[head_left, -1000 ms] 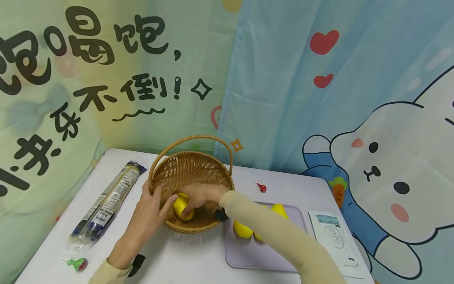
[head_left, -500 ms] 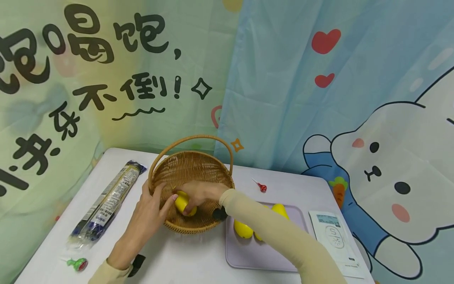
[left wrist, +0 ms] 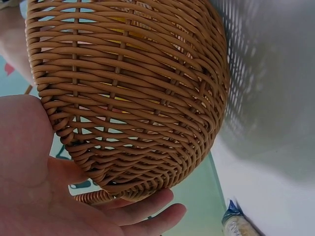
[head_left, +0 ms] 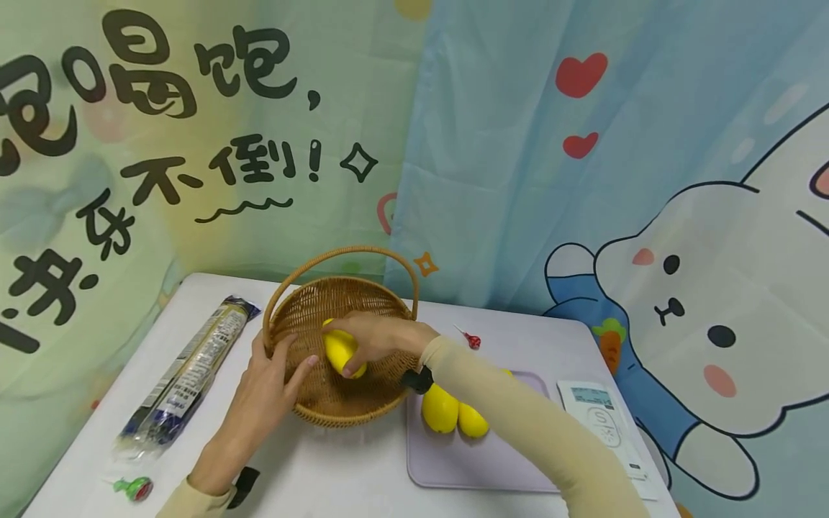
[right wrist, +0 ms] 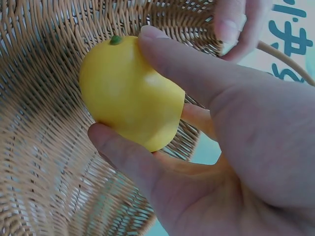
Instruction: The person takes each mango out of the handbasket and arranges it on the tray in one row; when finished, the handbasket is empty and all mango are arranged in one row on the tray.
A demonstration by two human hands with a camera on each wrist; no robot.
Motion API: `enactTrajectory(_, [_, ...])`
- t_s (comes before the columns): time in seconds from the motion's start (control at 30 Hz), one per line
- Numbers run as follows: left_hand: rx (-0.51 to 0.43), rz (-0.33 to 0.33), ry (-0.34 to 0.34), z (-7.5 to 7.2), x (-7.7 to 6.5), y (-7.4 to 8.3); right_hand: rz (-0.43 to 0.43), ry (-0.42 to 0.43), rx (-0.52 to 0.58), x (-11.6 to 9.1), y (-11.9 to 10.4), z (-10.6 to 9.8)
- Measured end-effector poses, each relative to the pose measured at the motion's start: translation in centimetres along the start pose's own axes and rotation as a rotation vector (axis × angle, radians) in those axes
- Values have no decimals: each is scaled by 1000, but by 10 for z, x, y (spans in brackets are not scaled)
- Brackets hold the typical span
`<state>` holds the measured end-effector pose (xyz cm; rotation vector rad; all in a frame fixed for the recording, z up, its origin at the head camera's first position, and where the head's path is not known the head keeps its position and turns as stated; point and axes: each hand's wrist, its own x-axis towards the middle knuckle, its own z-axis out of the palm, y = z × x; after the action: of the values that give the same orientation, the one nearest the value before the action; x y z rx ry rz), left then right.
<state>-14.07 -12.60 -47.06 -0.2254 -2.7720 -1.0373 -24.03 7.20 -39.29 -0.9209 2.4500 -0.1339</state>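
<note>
In the head view, my right hand is inside the wicker basket and grips a yellow mango. The right wrist view shows the mango between thumb and fingers, its small green stem end showing. My left hand holds the basket's left rim near the foot of the handle, the thumb reaching over the inside. In the left wrist view, fingers run along the outside of the weave, which stands on the table.
Right of the basket, more yellow mangoes lie on a light purple tray, partly behind my right sleeve. A white packet is beyond it. A red lollipop lies behind, a long plastic package and green lollipop at left.
My right hand has shifted slightly up and right within the basket, and the mango in its grip has tilted more lengthwise. The left hand keeps its place on the rim.
</note>
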Motion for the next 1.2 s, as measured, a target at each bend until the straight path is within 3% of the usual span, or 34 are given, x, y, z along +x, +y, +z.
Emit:
enactTrajectory(0.4, [-5, 17, 16, 0, -1, 0, 24, 65, 68, -37, 13, -13])
enactTrajectory(0.77, [1, 3, -5, -2, -1, 3, 9, 121, 153, -92, 34, -23])
enactTrajectory(0.93, [-4, 7, -10, -3, -1, 3, 7, 162, 161, -120, 46, -20])
enactTrajectory(1.2, [-9, 14, -2, -3, -1, 3, 103, 209, 203, -163, 81, -4])
